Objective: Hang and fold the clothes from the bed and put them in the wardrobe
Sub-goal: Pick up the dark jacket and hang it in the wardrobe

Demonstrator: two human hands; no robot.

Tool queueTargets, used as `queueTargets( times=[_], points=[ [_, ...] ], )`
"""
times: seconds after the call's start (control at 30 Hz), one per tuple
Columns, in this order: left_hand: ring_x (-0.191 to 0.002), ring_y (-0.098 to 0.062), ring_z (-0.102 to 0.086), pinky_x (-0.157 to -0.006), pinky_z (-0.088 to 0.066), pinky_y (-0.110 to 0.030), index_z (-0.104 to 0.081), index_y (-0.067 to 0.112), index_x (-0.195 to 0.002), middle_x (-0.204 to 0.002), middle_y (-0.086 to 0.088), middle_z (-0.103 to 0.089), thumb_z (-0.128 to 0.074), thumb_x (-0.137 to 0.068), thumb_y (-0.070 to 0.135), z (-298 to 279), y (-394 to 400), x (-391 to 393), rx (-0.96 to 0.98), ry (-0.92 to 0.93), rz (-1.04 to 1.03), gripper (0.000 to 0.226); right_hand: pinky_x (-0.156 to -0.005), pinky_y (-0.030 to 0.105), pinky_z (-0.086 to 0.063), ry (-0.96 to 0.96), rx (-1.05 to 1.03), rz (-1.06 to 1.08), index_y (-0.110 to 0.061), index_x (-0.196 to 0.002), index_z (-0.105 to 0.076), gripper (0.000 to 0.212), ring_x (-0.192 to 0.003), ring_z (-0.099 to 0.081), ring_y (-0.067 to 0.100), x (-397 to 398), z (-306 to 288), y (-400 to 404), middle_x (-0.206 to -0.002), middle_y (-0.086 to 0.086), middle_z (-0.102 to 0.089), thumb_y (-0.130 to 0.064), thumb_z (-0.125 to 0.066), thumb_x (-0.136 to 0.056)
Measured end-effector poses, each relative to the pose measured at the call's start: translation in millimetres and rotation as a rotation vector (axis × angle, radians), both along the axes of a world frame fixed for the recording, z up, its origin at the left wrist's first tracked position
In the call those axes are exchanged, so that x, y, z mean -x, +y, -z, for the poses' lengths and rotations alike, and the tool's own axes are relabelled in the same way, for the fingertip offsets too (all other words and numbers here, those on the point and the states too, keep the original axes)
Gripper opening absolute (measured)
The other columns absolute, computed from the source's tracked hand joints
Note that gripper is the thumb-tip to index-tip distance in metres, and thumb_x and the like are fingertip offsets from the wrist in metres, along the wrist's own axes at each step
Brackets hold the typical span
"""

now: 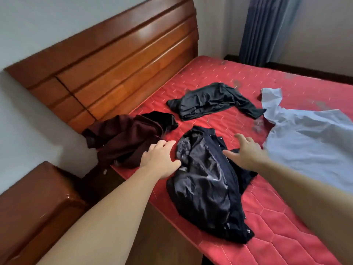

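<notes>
Red mattress [277,217] against a wooden headboard [118,60], front edge near, left edge beside a nightstand [34,203]. Blue shirt [309,138] spread toward the right edge; bare quilted cover open along the front right. Black jacket [208,180] heaped at the front edge, lining up. Maroon garment [126,138] bunched at the left front corner, spilling over the edge. Dark top [212,101] crumpled mid-bed, well apart. Both arms stretched forward. Left hand [162,159] palm down, fingers relaxed, at the jacket's left shoulder, holding nothing. Right hand [246,152] splayed, fingers straight, over the jacket's right side; contact unclear.
</notes>
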State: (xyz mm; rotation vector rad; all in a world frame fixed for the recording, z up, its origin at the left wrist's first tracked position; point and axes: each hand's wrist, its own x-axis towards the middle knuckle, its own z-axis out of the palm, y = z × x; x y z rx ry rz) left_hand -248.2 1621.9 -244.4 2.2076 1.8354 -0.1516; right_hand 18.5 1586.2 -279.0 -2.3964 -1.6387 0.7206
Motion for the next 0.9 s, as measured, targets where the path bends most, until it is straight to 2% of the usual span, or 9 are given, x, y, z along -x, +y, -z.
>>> queueTargets(
  times=[0.27,0.43,0.5,0.6,0.67,0.73,0.8,0.87,0.9],
  points=[
    [-0.133,-0.024,-0.038,-0.103,-0.035,-0.044,-0.028,0.037,-0.148,-0.15,0.006,-0.036,-0.055,-0.082,0.05,130.2,75.1,-23.6,0.271,0.017,0.157,0.072,-0.103,0.05,-0.039,0.143,0.286,0.242,-0.026,-0.147,-0.027,0.085,-0.13,-0.043,0.034,-10.4,118.8,19.0,-0.146,0.01,-0.038,-0.066,-0.058,-0.079],
    [-0.13,-0.029,-0.046,-0.101,-0.039,-0.046,-0.019,0.034,-0.151,-0.147,-0.002,-0.042,-0.06,-0.081,0.054,206.0,92.6,-38.1,0.579,0.136,0.32,0.085,-0.102,0.048,-0.042,0.26,0.362,0.339,-0.02,-0.147,-0.029,0.093,-0.128,-0.047,0.032,13.9,188.3,21.5,-0.144,0.008,-0.044,-0.064,-0.066,-0.073],
    [-0.134,-0.033,-0.039,-0.102,-0.039,-0.051,-0.012,0.03,-0.153,-0.149,-0.005,-0.036,-0.068,-0.075,0.061,232.6,95.5,-41.8,0.64,0.204,0.372,0.101,-0.107,0.048,-0.038,0.291,0.412,0.395,-0.017,-0.15,-0.023,0.107,-0.136,-0.039,0.03,27.1,216.2,20.2,-0.152,0.008,-0.035,-0.067,-0.068,-0.067],
    [-0.135,-0.035,-0.036,-0.1,-0.041,-0.056,-0.004,0.029,-0.154,-0.149,-0.006,-0.032,-0.075,-0.069,0.06,270.4,95.0,-39.5,0.737,0.276,0.404,0.115,-0.116,0.05,-0.023,0.232,0.59,0.526,-0.016,-0.153,-0.007,0.128,-0.146,-0.013,0.036,44.2,256.2,18.0,-0.16,0.015,-0.009,-0.077,-0.069,-0.058],
    [-0.129,-0.033,-0.044,-0.095,-0.044,-0.051,-0.01,0.028,-0.152,-0.143,-0.004,-0.039,-0.075,-0.071,0.053,291.6,92.6,-34.6,0.726,0.327,0.458,0.107,-0.117,0.049,-0.017,0.173,0.701,0.591,-0.016,-0.153,-0.002,0.137,-0.146,-0.009,0.039,48.4,280.3,13.7,-0.16,0.016,-0.01,-0.08,-0.07,-0.053],
    [-0.12,-0.031,-0.053,-0.088,-0.043,-0.042,-0.025,0.026,-0.146,-0.134,-0.003,-0.048,-0.069,-0.082,0.042,310.2,93.8,-29.7,0.631,0.317,0.488,0.08,-0.115,0.049,-0.022,0.249,0.752,0.655,-0.013,-0.152,-0.004,0.138,-0.144,-0.023,0.034,51.4,301.4,8.6,-0.155,0.014,-0.028,-0.075,-0.074,-0.052],
    [-0.111,-0.03,-0.058,-0.08,-0.041,-0.037,-0.041,0.025,-0.133,-0.125,-0.006,-0.058,-0.059,-0.091,0.029,321.2,100.4,-27.8,0.546,0.247,0.435,0.046,-0.104,0.041,-0.04,0.414,0.72,0.704,-0.003,-0.142,-0.034,0.107,-0.125,-0.051,0.031,58.7,317.4,7.9,-0.133,0.013,-0.056,-0.056,-0.08,-0.061],
    [-0.111,-0.031,-0.058,-0.083,-0.043,-0.036,-0.054,0.028,-0.122,-0.121,-0.007,-0.061,-0.052,-0.092,0.024,323.8,109.6,-27.4,0.564,0.154,0.334,0.03,-0.077,0.03,-0.048,0.42,0.607,0.677,-0.005,-0.099,-0.064,0.038,-0.096,-0.066,0.028,71.6,327.4,7.2,-0.093,0.01,-0.073,-0.033,-0.073,-0.074],
    [-0.112,-0.031,-0.058,-0.087,-0.044,-0.036,-0.06,0.028,-0.117,-0.12,-0.007,-0.062,-0.051,-0.091,0.022,322.7,114.5,-28.5,0.593,0.09,0.287,0.028,-0.067,0.028,-0.043,0.388,0.553,0.669,-0.009,-0.079,-0.064,0.016,-0.087,-0.066,0.028,77.2,327.0,7.9,-0.077,0.008,-0.07,-0.024,-0.067,-0.078]
  ],
)
